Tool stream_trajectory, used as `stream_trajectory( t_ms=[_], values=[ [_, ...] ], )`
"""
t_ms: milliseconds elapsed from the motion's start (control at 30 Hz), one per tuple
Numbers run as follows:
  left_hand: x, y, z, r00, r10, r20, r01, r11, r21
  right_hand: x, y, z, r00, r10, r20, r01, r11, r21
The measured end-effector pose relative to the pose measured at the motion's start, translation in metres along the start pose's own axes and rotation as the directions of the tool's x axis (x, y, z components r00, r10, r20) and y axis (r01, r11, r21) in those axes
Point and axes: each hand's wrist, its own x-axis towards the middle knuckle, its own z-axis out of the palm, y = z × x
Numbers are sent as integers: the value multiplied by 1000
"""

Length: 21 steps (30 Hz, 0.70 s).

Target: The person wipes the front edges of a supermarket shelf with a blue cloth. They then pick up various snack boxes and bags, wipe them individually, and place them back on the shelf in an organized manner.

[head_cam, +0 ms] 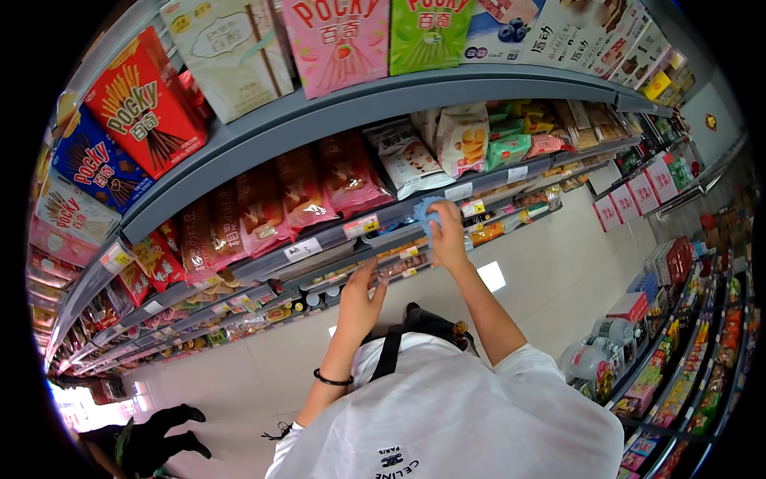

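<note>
My right hand (449, 235) grips a crumpled blue cloth (425, 211) at the front edge of a grey store shelf (404, 211), close to the price labels. My left hand (360, 300) is raised to the left of it, lower in the picture, its fingers apart and holding nothing. On that shelf, just behind the cloth, lie a white-and-black snack bag (407, 157) and a whitish bag with biscuits pictured on it (464, 141). Red and pink packaged snacks (299, 188) fill the shelf further left.
Pocky boxes (338, 45) stand on the shelf above. Lower shelves (263, 311) hold more packets. Behind on the right are large water bottles (589, 359) and another stocked rack (664, 377). A person in dark trousers (161, 428) is at the lower left on the tiled floor (239, 383).
</note>
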Motion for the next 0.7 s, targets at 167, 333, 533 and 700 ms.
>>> stream_trajectory(
  t_ms=[167,333,533,700],
  values=[
    [70,39,48,958,-282,58,235,648,-724,-25,69,-40,948,319,-14,-318,946,62],
    [123,62,70,920,-382,93,228,327,-917,-60,122,-90,879,444,176,-475,852,222],
    [147,45,87,880,-471,63,201,248,-948,-66,124,-137,783,541,308,-613,755,233],
    [152,26,91,894,-428,134,157,19,-987,-53,138,-132,801,470,372,-590,727,351]
  ],
)
